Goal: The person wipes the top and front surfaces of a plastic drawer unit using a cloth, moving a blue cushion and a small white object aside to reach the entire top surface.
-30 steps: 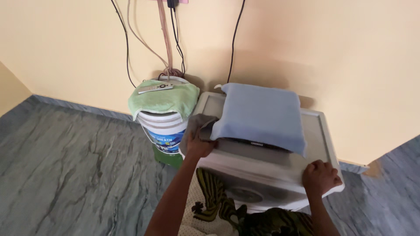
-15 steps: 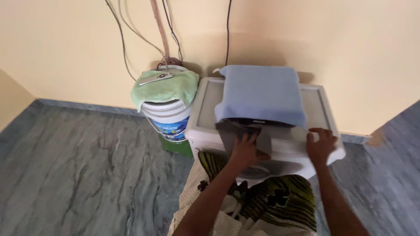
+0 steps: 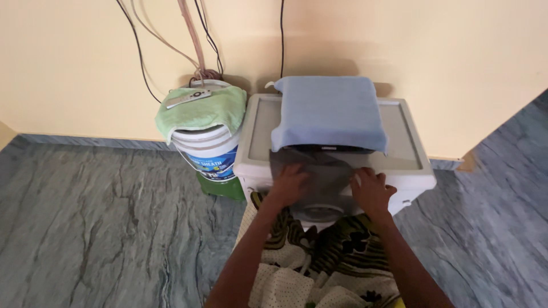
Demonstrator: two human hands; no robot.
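Grey cloth (image 3: 319, 171): lower centre of the head view, spread flat on the front top edge of the white appliance (image 3: 411, 165), just below the folded blue towel (image 3: 328, 111).

Left hand (image 3: 290, 185): flat on the cloth's left part, fingers spread; half a second earlier it pressed the cloth bunched at the front edge, and before that held it at the appliance's left corner.

Right hand (image 3: 371, 191): has come in from the right corner and now lies open on the cloth's right edge. Neither hand grips; both press.

Upper left: white bucket (image 3: 208, 151) under a green towel (image 3: 200, 111), with a remote control (image 3: 188, 97) on top. The wiping has reached the front edge.
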